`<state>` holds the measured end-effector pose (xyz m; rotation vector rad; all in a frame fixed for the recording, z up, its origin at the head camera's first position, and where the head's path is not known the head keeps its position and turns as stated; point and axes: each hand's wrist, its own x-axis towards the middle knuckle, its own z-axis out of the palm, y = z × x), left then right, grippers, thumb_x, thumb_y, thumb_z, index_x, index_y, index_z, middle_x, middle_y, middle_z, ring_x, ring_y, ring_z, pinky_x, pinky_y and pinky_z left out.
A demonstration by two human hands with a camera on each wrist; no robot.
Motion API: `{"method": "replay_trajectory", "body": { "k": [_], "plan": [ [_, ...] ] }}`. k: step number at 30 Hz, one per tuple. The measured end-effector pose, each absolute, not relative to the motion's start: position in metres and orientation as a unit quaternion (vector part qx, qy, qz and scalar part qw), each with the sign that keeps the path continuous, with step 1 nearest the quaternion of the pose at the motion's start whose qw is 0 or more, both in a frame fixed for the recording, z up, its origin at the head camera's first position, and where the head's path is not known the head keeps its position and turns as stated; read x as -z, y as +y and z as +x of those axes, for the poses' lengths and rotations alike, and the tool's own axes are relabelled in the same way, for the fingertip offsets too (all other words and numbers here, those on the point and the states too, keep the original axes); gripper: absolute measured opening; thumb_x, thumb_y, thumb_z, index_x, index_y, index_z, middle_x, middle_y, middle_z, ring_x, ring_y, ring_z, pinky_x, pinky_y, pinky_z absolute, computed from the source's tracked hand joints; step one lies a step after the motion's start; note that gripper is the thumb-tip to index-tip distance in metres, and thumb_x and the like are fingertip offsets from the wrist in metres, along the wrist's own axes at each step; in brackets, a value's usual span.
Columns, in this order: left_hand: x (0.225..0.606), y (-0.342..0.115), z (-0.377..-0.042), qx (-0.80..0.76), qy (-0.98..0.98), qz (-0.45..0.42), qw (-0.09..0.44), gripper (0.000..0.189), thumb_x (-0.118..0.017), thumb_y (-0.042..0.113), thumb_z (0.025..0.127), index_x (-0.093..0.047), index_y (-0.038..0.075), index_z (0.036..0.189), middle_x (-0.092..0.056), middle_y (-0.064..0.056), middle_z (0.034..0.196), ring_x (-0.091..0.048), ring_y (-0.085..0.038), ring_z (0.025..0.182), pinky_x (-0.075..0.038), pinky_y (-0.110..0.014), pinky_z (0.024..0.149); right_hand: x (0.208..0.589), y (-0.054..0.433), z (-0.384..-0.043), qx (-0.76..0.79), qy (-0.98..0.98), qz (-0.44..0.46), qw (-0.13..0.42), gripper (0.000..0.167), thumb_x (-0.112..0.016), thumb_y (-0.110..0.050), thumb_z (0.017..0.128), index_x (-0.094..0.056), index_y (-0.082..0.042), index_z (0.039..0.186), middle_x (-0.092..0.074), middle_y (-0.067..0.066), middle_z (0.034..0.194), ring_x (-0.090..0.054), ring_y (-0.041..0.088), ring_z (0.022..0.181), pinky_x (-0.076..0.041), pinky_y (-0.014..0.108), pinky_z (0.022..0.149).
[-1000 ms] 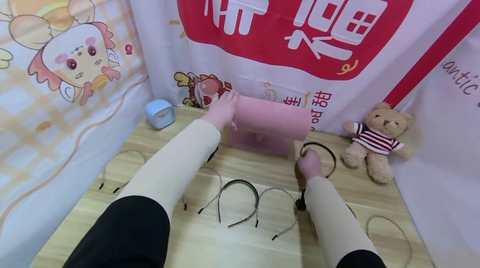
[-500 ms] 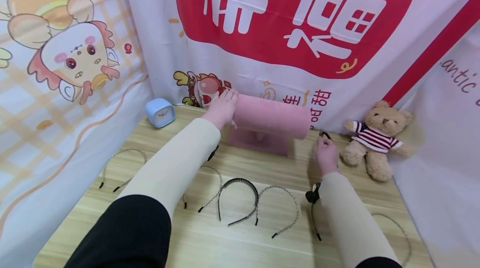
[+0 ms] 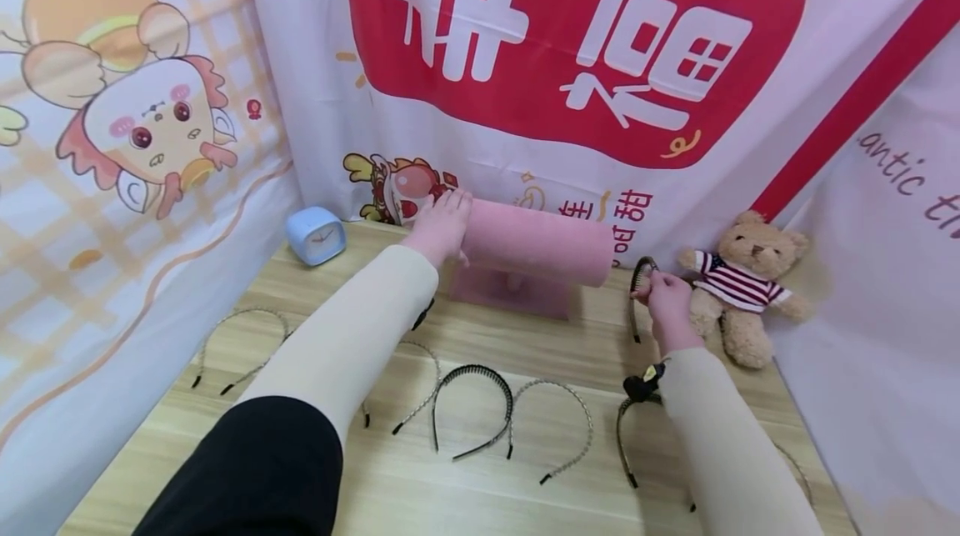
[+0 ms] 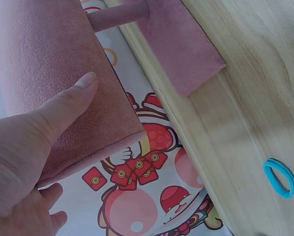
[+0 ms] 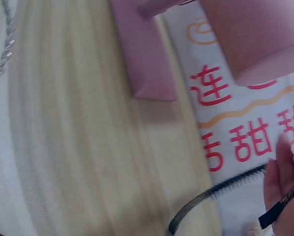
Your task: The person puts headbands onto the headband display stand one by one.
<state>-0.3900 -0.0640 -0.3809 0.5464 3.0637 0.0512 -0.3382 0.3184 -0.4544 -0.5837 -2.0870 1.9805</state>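
Observation:
A pink plush-covered roll on a T-shaped stand [image 3: 536, 248] stands at the back of the table. My left hand [image 3: 442, 223] grips the roll's left end, its thumb [image 4: 71, 98] lying across the plush surface in the left wrist view. Right of the stand, my right hand [image 3: 670, 303] pinches a black toothed headband [image 3: 635, 303], which appears nearly edge-on in the head view. The right wrist view shows one black end tip [image 5: 271, 216] of it by the palm, with the toothed band curving away to the left.
In front lie a black toothed headband [image 3: 474, 369] and twisted ones such as the left headband [image 3: 243, 313]; another dark headband [image 3: 621, 436] is partly under my right forearm. A blue clock [image 3: 315, 236], teddy bear [image 3: 750, 269] and turquoise ring [image 4: 279, 178] are around.
My right hand has shifted right, toward the bear, and the headband in it has turned from broadside to a narrow edge-on view. My left hand stays on the roll.

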Motion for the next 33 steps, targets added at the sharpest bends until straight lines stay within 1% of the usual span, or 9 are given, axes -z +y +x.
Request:
{"method": "replay_trajectory", "body": {
  "k": [3, 6, 9, 11, 16, 19, 25, 29, 33],
  "plan": [
    [0.384, -0.066, -0.393, -0.014, 0.984, 0.176, 0.016, 0.126, -0.086, 0.048, 0.071, -0.008, 0.000, 0.157, -0.009, -0.018, 0.163, -0.013, -0.036, 0.147, -0.007, -0.053, 0.119, 0.446, 0.320, -0.337, -0.707, -0.690, -0.144, 0.061, 0.035, -0.038, -0.011, 0.107, -0.045, 0.011, 0.134, -0.065, -0.002, 0.069, -0.067, 0.010, 0.071, -0.056, 0.024, 0.079],
    [0.386, -0.067, -0.395, -0.014, 0.984, 0.176, 0.016, 0.125, -0.087, 0.047, 0.071, -0.009, 0.000, 0.156, -0.010, -0.019, 0.162, -0.014, -0.036, 0.147, -0.007, -0.053, 0.119, 0.439, 0.320, -0.335, -0.745, -0.659, -0.101, 0.020, 0.041, -0.036, -0.004, 0.106, -0.031, 0.013, 0.143, -0.068, 0.001, 0.082, -0.067, 0.011, 0.080, -0.056, 0.023, 0.078],
    [0.387, -0.067, -0.396, -0.014, 0.985, 0.173, 0.018, 0.126, -0.088, 0.048, 0.070, -0.009, 0.001, 0.157, -0.009, -0.018, 0.163, -0.013, -0.036, 0.147, -0.007, -0.053, 0.119, 0.431, 0.316, -0.332, -0.770, -0.630, -0.103, 0.001, 0.025, -0.037, 0.002, 0.103, -0.042, 0.009, 0.127, -0.062, 0.002, 0.085, -0.063, 0.011, 0.074, -0.054, 0.022, 0.071],
    [0.387, -0.066, -0.396, -0.015, 0.984, 0.174, 0.018, 0.127, -0.088, 0.048, 0.069, -0.010, 0.001, 0.157, -0.011, -0.018, 0.162, -0.013, -0.036, 0.147, -0.008, -0.052, 0.119, 0.425, 0.314, -0.329, -0.771, -0.624, -0.129, 0.005, 0.018, -0.040, -0.002, 0.103, -0.054, 0.002, 0.113, -0.056, 0.001, 0.078, -0.054, 0.009, 0.064, -0.049, 0.020, 0.062],
    [0.389, -0.066, -0.397, -0.018, 0.983, 0.181, 0.015, 0.126, -0.089, 0.047, 0.068, -0.011, 0.000, 0.156, -0.013, -0.019, 0.162, -0.014, -0.036, 0.147, -0.009, -0.053, 0.119, 0.414, 0.309, -0.320, -0.768, -0.610, -0.189, 0.052, 0.031, -0.048, -0.025, 0.104, -0.070, -0.011, 0.087, -0.042, -0.001, 0.058, -0.038, 0.010, 0.048, -0.036, 0.022, 0.047],
    [0.390, -0.066, -0.398, -0.016, 0.983, 0.181, 0.011, 0.126, -0.089, 0.048, 0.068, -0.013, 0.000, 0.156, -0.014, -0.019, 0.161, -0.015, -0.036, 0.147, -0.010, -0.053, 0.119, 0.412, 0.308, -0.317, -0.779, -0.596, -0.181, 0.074, 0.031, -0.053, -0.023, 0.103, -0.070, -0.010, 0.080, -0.045, 0.000, 0.054, -0.045, 0.011, 0.046, -0.044, 0.021, 0.047],
    [0.390, -0.064, -0.399, -0.010, 0.984, 0.179, 0.012, 0.129, -0.089, 0.050, 0.066, -0.011, 0.001, 0.156, -0.012, -0.018, 0.162, -0.014, -0.035, 0.147, -0.008, -0.051, 0.119, 0.413, 0.311, -0.321, -0.826, -0.548, -0.122, 0.051, 0.021, -0.043, -0.006, 0.103, -0.057, 0.001, 0.088, -0.065, 0.009, 0.069, -0.067, 0.020, 0.064, -0.059, 0.031, 0.065],
    [0.389, -0.064, -0.399, -0.018, 0.984, 0.178, 0.016, 0.128, -0.089, 0.048, 0.068, -0.010, 0.001, 0.156, -0.010, -0.018, 0.162, -0.013, -0.036, 0.147, -0.007, -0.051, 0.119, 0.414, 0.314, -0.324, -0.843, -0.528, -0.095, 0.030, 0.014, -0.032, 0.005, 0.099, -0.046, 0.006, 0.102, -0.068, 0.012, 0.076, -0.068, 0.022, 0.067, -0.059, 0.035, 0.071],
    [0.390, -0.064, -0.400, -0.014, 0.984, 0.177, 0.012, 0.129, -0.089, 0.050, 0.067, -0.010, 0.001, 0.156, -0.011, -0.018, 0.162, -0.013, -0.035, 0.147, -0.008, -0.051, 0.119, 0.410, 0.314, -0.322, -0.840, -0.537, -0.078, 0.022, 0.027, -0.027, 0.015, 0.093, -0.045, 0.005, 0.111, -0.067, 0.010, 0.079, -0.065, 0.020, 0.064, -0.059, 0.036, 0.070]
  ]
}}
